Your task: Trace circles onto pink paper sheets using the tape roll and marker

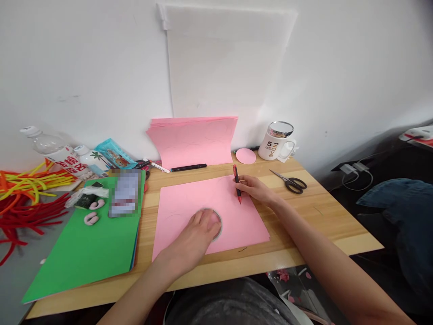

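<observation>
A sheet of pink paper lies on the wooden table, with faint curved lines drawn on it. Near its front edge my left hand presses a round ring with a thin grey rim against the paper, fingers bent over and inside it. Much of the ring's left side is hidden under the hand. In my right hand is a red and black pen, held near the paper's right edge with its tip pointing down. Whether the tip touches the paper I cannot tell.
Folded pink sheets lean on the wall behind a black marker. Scissors, a white mug and a pink paper disc are at the right. Green paper, a phone and red pipe cleaners lie left.
</observation>
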The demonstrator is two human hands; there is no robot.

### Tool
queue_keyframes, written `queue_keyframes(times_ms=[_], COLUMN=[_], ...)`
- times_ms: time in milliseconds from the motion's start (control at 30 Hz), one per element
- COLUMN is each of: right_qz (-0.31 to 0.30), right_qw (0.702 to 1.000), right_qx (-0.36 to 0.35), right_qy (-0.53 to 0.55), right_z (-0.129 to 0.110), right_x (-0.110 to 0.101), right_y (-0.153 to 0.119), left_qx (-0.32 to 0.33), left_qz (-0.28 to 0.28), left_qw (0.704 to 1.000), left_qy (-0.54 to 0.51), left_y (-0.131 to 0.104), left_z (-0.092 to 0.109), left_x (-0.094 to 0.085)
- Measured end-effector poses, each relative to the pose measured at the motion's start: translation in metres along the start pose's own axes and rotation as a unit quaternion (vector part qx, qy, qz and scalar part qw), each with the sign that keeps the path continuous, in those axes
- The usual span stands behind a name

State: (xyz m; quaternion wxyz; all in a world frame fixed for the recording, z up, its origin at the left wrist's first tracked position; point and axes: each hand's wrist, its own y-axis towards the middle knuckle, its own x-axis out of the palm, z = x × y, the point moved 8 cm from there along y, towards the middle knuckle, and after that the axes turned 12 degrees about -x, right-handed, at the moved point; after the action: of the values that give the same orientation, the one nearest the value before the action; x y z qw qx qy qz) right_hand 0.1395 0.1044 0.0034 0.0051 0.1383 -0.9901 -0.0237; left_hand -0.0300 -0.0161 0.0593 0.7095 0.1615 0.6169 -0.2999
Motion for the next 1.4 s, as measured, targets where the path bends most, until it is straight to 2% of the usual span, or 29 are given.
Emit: queue_keyframes(times_ms=[100,333,400,467,567,633,733,833,1000,1167,1267,1333,1400], right_qz=[-0.005,-0.006,-0.006,-0.011,-0.009,0.002,0.020,0.032,0.037,0.043,0.042,0.039,0.038], right_qw=[1.000,1.000,1.000,0.999,0.999,0.999,0.997,0.994,0.994,0.994,0.994,0.994,0.994], right_qx=[-0.001,-0.005,-0.011,-0.014,-0.011,-0.005,0.008,0.013,0.021,0.024,0.022,0.021,0.020], right_qy=[0.005,0.026,0.028,0.034,0.037,0.046,0.076,0.099,0.105,0.099,0.097,0.098,0.100], right_z=[0.000,-0.001,-0.002,-0.003,-0.004,-0.002,0.003,0.005,0.003,0.004,0.006,0.007,0.007], right_x=[0.001,-0.001,-0.001,0.000,-0.001,-0.003,-0.007,-0.009,-0.009,-0.011,-0.012,-0.012,-0.012], right_y=[0.001,0.000,-0.001,-0.001,-0.001,0.000,0.002,0.003,0.002,0.002,0.003,0.004,0.004], left_qx=[0.011,-0.018,-0.016,-0.018,-0.013,0.014,0.040,0.050,0.039,0.018,0.037,0.078,0.089], left_qz=[-0.001,-0.019,0.003,0.048,0.123,0.146,0.125,0.103,0.095,0.138,0.187,0.182,0.174], left_qw=[0.999,0.989,0.989,0.989,0.988,0.987,0.991,0.993,0.994,0.987,0.973,0.969,0.968], left_qy=[-0.040,-0.147,-0.149,-0.136,-0.090,-0.060,-0.014,0.031,0.038,0.076,0.129,0.148,0.161], left_y=[-0.004,-0.014,-0.013,-0.010,-0.001,0.007,0.020,0.030,0.038,0.036,0.031,0.029,0.030], left_z=[-0.011,-0.030,-0.031,-0.029,-0.017,0.001,0.029,0.047,0.052,0.054,0.070,0.085,0.095], left_x=[-0.002,-0.004,-0.005,-0.008,-0.016,-0.018,-0.011,-0.001,0.010,0.014,0.011,0.013,0.014])
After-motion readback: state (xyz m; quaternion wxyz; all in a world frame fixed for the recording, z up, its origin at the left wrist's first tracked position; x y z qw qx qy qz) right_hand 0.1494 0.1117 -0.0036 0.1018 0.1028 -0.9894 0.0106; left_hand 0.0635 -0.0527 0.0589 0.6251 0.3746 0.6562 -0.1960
